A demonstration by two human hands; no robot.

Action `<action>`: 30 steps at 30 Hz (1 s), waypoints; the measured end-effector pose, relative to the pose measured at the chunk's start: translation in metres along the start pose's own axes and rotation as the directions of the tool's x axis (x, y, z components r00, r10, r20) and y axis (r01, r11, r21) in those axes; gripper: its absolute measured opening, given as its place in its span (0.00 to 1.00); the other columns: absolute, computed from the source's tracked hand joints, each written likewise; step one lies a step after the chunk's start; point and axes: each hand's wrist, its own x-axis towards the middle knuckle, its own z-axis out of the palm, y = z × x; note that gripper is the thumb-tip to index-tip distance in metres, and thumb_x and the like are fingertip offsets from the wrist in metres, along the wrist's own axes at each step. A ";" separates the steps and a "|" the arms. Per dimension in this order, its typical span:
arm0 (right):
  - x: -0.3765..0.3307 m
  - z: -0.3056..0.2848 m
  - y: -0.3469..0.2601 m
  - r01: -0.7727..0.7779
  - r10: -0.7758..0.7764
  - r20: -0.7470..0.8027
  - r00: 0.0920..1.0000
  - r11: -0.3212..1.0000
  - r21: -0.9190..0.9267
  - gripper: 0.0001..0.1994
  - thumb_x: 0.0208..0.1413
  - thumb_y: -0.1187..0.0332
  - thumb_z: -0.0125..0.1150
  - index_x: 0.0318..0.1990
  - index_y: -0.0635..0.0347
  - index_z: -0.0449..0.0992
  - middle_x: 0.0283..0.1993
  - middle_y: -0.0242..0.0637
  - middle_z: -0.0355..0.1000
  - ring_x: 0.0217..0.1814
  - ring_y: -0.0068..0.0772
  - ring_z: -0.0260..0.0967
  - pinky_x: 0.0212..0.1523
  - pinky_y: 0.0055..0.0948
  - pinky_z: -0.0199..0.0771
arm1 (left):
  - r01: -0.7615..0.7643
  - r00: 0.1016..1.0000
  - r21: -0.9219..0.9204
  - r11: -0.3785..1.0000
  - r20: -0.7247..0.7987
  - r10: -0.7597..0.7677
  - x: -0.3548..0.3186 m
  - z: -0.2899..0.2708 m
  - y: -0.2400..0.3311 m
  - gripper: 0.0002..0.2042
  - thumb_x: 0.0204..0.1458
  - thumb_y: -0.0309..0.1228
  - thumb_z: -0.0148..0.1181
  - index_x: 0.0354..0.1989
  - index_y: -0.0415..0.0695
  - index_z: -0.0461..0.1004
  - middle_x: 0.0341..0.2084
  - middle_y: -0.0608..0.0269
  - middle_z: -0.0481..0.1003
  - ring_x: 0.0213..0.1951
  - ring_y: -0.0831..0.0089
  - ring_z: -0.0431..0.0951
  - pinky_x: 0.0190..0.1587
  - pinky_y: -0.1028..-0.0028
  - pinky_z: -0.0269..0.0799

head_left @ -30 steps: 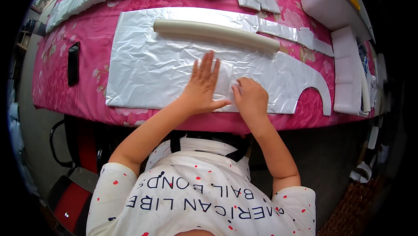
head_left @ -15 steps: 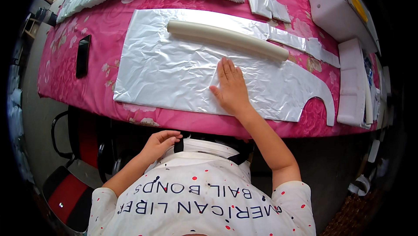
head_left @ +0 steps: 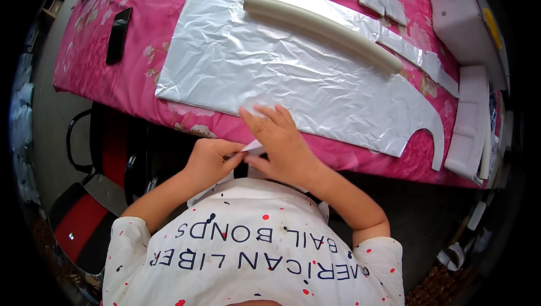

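Note:
At the table's front edge my left hand (head_left: 209, 158) pinches a small, thin white piece (head_left: 252, 146) between thumb and fingertips. My right hand (head_left: 277, 143) is right beside it, fingers spread and partly blurred, the thumb close to the white piece. Whether the right hand touches it I cannot tell. Beyond both hands lies a flat stack of thin, glossy white plastic bags (head_left: 225, 63), wrinkled on top, with a curved cut-out at the right end. A long beige tube (head_left: 321, 29) rests across the far part of the stack.
A pink flowered cloth (head_left: 143, 77) covers the table. A black phone (head_left: 119, 35) lies at left. Small folded white packets (head_left: 380, 0) sit at the back right, near white foam boxes (head_left: 465, 120). A black and red chair (head_left: 90, 227) stands at lower left.
My right hand has left the bag stack and come back to my left hand. My left hand has moved up from my waist and now pinches the white piece. The view has shifted.

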 end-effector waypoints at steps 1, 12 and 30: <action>0.001 -0.006 0.004 0.011 -0.010 -0.006 1.000 0.998 0.055 0.35 0.39 0.72 0.65 0.60 0.59 0.59 0.39 0.40 0.72 0.47 0.41 0.67 0.54 0.41 0.61 | -0.160 0.986 0.128 0.979 -0.022 0.164 0.005 -0.005 0.009 0.08 0.47 0.29 0.62 0.35 0.43 0.78 0.18 0.61 0.75 0.21 0.84 0.73 0.22 0.77 0.67; -0.019 -0.038 0.001 0.123 0.005 -0.402 0.916 0.949 0.291 0.27 0.36 0.78 0.65 0.50 0.55 0.71 0.32 0.26 0.75 0.28 0.30 0.67 0.29 0.27 0.64 | -0.194 0.974 -0.423 0.885 0.020 0.224 0.021 -0.003 0.034 0.11 0.45 0.19 0.60 0.39 0.40 0.78 0.32 0.60 0.79 0.33 0.78 0.78 0.36 0.81 0.72; -0.035 -0.070 0.035 0.015 0.071 -0.474 0.878 0.984 0.176 0.15 0.36 0.83 0.65 0.35 0.59 0.77 0.28 0.34 0.73 0.28 0.30 0.68 0.31 0.25 0.67 | 0.017 0.995 -0.255 0.967 0.100 0.009 0.048 0.000 0.045 0.16 0.45 0.18 0.59 0.45 0.38 0.74 0.34 0.57 0.78 0.36 0.77 0.78 0.39 0.80 0.72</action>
